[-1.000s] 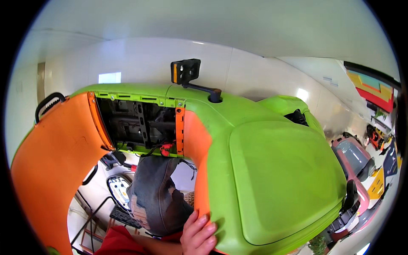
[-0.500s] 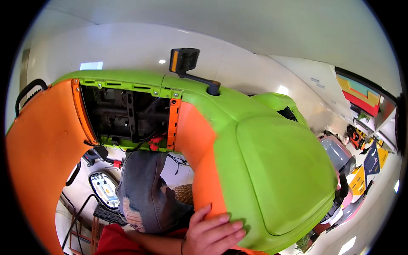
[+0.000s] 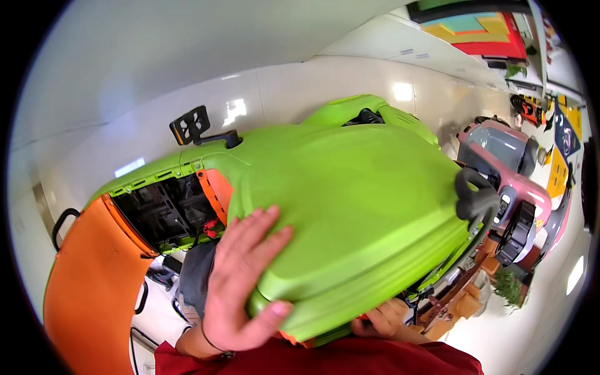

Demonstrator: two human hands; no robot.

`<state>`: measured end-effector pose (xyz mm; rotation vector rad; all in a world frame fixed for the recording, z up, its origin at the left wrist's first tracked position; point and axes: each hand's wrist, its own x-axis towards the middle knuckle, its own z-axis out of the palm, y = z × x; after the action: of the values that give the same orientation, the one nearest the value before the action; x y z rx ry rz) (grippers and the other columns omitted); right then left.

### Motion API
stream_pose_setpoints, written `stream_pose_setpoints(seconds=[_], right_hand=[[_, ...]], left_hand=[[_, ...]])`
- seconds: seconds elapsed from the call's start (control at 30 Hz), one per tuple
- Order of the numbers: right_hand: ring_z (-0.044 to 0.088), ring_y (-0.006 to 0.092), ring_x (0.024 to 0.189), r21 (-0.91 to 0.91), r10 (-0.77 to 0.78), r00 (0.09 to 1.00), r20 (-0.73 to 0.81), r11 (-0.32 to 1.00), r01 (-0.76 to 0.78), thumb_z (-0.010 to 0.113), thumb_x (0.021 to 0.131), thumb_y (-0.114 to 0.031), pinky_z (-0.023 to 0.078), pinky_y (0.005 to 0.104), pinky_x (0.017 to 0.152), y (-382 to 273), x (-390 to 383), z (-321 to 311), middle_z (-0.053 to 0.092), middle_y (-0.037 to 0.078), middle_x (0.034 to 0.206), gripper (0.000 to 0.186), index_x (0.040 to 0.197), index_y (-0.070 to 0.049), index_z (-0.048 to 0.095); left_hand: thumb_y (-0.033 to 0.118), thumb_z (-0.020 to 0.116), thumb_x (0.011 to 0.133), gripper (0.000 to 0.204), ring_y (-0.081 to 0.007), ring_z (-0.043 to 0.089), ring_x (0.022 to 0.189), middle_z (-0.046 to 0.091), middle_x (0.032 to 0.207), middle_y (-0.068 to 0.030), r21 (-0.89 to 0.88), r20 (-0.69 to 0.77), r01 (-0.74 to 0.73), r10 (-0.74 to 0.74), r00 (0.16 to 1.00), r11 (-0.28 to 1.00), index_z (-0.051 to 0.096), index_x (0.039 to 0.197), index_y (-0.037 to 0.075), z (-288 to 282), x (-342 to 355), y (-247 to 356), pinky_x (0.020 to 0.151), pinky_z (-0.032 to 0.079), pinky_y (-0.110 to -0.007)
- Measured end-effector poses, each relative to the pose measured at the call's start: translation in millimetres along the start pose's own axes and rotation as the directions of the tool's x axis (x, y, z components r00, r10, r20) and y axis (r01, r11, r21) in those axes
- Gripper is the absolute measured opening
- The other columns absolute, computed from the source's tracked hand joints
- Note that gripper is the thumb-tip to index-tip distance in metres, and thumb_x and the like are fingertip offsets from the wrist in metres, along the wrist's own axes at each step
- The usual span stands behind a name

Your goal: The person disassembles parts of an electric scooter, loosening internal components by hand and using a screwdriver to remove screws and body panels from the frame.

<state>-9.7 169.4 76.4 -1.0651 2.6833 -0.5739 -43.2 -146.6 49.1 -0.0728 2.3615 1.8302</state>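
A large green body panel (image 3: 350, 194) of a small green-and-orange vehicle fills the middle. My left hand (image 3: 240, 284) lies on its near left corner, fingers stretched across the top and thumb apart. Below the panel's near edge, my right hand (image 3: 384, 317) has bent fingers up against the underside. Its fingertips are partly hidden, and what they hold cannot be made out. Left of my hands, an open bay (image 3: 165, 212) shows a dark frame, a red connector (image 3: 210, 229) and wires. A wide orange panel (image 3: 97, 275) curves beyond it.
A black pedal (image 3: 190, 125) on a crank sticks out of the far side. Black handles stand at the panel's right end (image 3: 474, 195) and far left (image 3: 61, 228). A pink vehicle (image 3: 522, 190), a wooden table (image 3: 459, 300) and a plant (image 3: 509, 287) stand to the right.
The view has swung right, so the vehicle's green end sits more central. My left hand has gone from the orange-green side onto the panel top, and my right hand has come into view.
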Motion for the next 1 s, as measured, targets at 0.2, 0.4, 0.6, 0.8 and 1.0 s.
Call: stream_pose_setpoints(seconds=[0.2, 0.4, 0.6, 0.8, 1.0], right_hand=[[0.056, 0.0147, 0.054, 0.021, 0.01, 0.988, -0.151, 1.0, -0.006, 0.069, 0.069, -0.015, 0.044, 0.0245, 0.048, -12, 3, 1, 0.065, 0.003, 0.08, 0.031, 0.099, -0.006, 0.071], [0.055, 0.0148, 0.056, 0.035, -0.007, 0.969, -0.247, 0.999, 0.016, 0.07, 0.07, -0.015, 0.043, 0.0254, 0.047, -13, 1, 7, 0.065, 0.002, 0.081, 0.032, 0.1, -0.007, 0.071], [0.054, 0.014, 0.057, 0.017, -0.003, 0.94, -0.342, 1.0, 0.01, 0.067, 0.075, -0.016, 0.042, 0.0252, 0.047, -10, 4, 8, 0.061, 0.0, 0.077, 0.026, 0.1, -0.009, 0.071], [0.056, 0.0126, 0.062, 0.045, 0.024, 0.893, -0.449, 0.999, -0.004, 0.063, 0.082, -0.015, 0.042, 0.0245, 0.05, -3, -3, 20, 0.061, 0.0, 0.08, 0.022, 0.1, -0.007, 0.07], [0.054, 0.0137, 0.06, 0.059, 0.012, 0.855, -0.519, 0.998, 0.021, 0.064, 0.077, -0.014, 0.04, 0.0248, 0.049, -1, -8, 32, 0.059, 0.0, 0.076, 0.02, 0.095, -0.007, 0.069]], left_hand=[[0.037, 0.069, 0.082, 0.07, -0.0344, 0.035, 0.139, 0.044, 0.145, -0.0195, -0.259, 0.124, 0.147, -0.118, 0.985, 0.955, 0.049, 0.137, 0.0, -19, -2, 6, 0.115, 0.023, -0.043], [0.029, 0.07, 0.087, 0.063, -0.0285, 0.036, 0.139, 0.045, 0.145, -0.0182, -0.27, 0.218, 0.229, -0.173, 0.961, 0.935, 0.049, 0.137, -0.003, -32, 2, 12, 0.115, 0.026, -0.039], [0.044, 0.064, 0.091, 0.068, -0.0254, 0.046, 0.132, 0.048, 0.144, -0.0155, -0.089, 0.17, 0.235, -0.218, 0.961, 0.968, 0.048, 0.138, -0.004, -30, 3, 29, 0.11, 0.034, -0.038], [0.049, 0.054, 0.096, 0.066, -0.0082, 0.056, 0.072, 0.063, 0.111, -0.0079, 0.091, 0.011, 0.236, -0.238, 0.971, 0.968, 0.049, 0.138, -0.002, -21, -5, 29, 0.054, 0.044, -0.021], [0.041, 0.05, 0.1, 0.055, -0.0081, 0.051, 0.083, 0.061, 0.105, -0.0033, 0.192, -0.145, 0.34, -0.316, 0.938, 0.921, 0.051, 0.137, -0.001, 0, -12, 58, 0.071, 0.042, -0.022]])
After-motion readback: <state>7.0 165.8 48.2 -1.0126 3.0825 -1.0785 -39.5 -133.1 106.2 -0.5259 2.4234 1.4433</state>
